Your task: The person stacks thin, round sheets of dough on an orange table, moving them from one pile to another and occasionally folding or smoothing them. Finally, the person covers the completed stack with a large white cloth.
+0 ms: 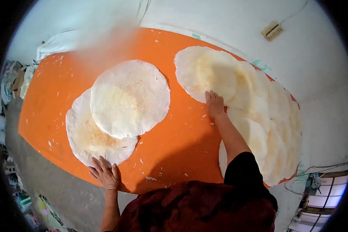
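My left hand (105, 173) lies flat, fingers spread, on the near edge of a large round flatbread (89, 139) on the orange table top (181, 135). A second flatbread (129, 97) overlaps that one from above. My right hand (214, 103) rests palm down on the near edge of the top flatbread (205, 71) of a long overlapping row of several flatbreads (266, 116) at the right. Neither hand grips anything.
Small white crumbs (150, 178) dot the orange surface. A beige wall switch box (272, 31) hangs on the white wall at the back right. Clutter (11, 83) lies on the floor at the left, and a window (328, 193) shows at the lower right.
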Available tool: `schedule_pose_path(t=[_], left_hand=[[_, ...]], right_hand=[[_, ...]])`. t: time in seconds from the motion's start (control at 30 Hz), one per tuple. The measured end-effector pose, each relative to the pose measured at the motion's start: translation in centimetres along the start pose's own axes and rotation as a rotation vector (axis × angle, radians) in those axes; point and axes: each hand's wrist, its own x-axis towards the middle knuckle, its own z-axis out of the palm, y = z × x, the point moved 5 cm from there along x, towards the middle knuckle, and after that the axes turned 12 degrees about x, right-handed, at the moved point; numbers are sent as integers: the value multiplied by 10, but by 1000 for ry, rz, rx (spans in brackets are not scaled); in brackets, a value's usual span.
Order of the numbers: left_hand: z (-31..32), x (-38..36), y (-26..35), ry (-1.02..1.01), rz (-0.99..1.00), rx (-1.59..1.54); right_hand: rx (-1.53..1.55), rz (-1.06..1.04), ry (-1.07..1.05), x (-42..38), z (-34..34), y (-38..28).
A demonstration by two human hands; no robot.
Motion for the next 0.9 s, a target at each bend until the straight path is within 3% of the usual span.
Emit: schedule_pose_path(t=[0.07,0.17,0.23,0.3,0.37,0.43,0.5,0.53,0.57,0.6,0.67,0.73,0.77,0.83,0.9], left_hand=[[-1,-1,1,11,8,-17],[-8,2,3,22,7,-75],[-8,1,0,49,1,-103],[-6,0,-1,66,4,-98],[-11,1,-2,59,9,-116],[-9,1,-3,60,4,-104],[-13,0,-3,44,-1,-108],[-14,-1,-2,47,-3,-122],[-15,0,-3,51,-4,-136],[-14,0,-4,50,-7,-143],[-11,0,-5,51,-8,-154],[-8,-1,-7,83,-20,-146],[-5,-2,-5,99,-15,-152],[-7,-2,-5,48,-16,-141],[-6,-2,-6,96,-2,-147]], right_hand=[[-10,-64,149,5,1,-4],[186,160,-59,25,9,12],[254,230,108,44,9,28],[263,267,261,72,-48,12],[318,-4,598,91,-122,-28],[353,-118,633,110,-158,-73],[736,-323,581,104,-192,-142],[1075,-444,500,101,-200,-181],[581,-605,682,93,-204,-220],[610,-468,550,93,-192,-253],[687,-588,440,80,-160,-325],[879,-582,249,62,-126,-382],[1000,-548,-39,64,-96,-407],[1166,-542,-12,37,-94,-423],[1113,-625,-94,24,-109,-406]])
